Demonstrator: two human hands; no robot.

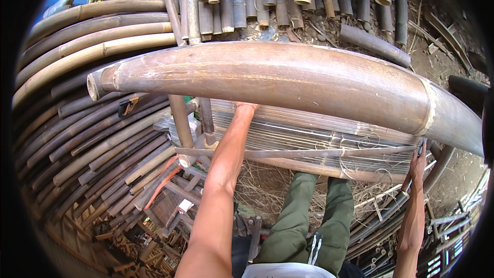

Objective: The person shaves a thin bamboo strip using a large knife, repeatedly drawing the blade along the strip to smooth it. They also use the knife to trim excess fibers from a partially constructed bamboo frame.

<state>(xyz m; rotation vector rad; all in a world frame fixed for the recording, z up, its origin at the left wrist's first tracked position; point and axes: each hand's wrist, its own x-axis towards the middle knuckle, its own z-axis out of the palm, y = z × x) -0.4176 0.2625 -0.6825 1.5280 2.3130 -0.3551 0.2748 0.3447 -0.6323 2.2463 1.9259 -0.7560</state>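
Note:
A thick brown bamboo pole (272, 74) lies crosswise in front of me, its cut end at the left. My left hand (247, 105) reaches to the pole's near lower side. The pole hides most of its fingers, so their grip is unclear. A long, narrow, dark bamboo strip (288, 153) stretches across below the pole, passing over a slatted bamboo bench (309, 128). At the strip's right end, my right hand (418, 162) is closed around a slim dark thing (423, 146) too small to name.
Long bamboo poles (103, 149) are stacked at the left, with a handsaw (127, 106) on them. Cut bamboo lengths (247, 0) lie at the far side. Bamboo shavings (272, 188) litter the ground by my legs. Upright bamboo posts (181, 121) stand left of the bench.

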